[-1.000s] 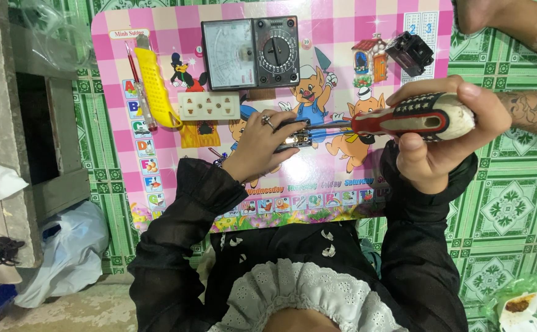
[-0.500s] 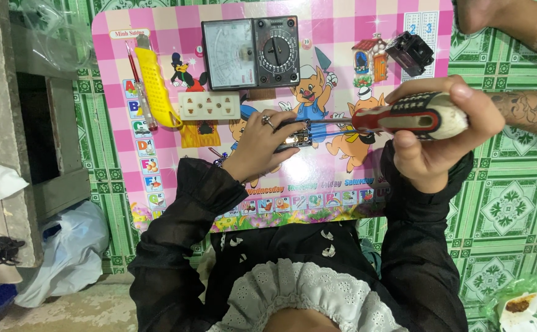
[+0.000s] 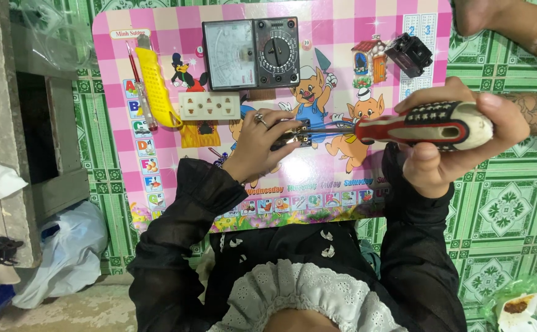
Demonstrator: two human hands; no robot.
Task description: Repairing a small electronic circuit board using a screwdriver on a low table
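Now your left hand (image 3: 259,144) pinches the small black part (image 3: 293,136) steady; right hand (image 3: 459,144) wraps the screwdriver (image 3: 422,126), tip driven in.

My one head camera looks straight down, close over the pink board (image 3: 158,37) and my lap.

Left hand (image 3: 259,144) fingers pinched, palm down; right hand (image 3: 459,141) fisted, raised.
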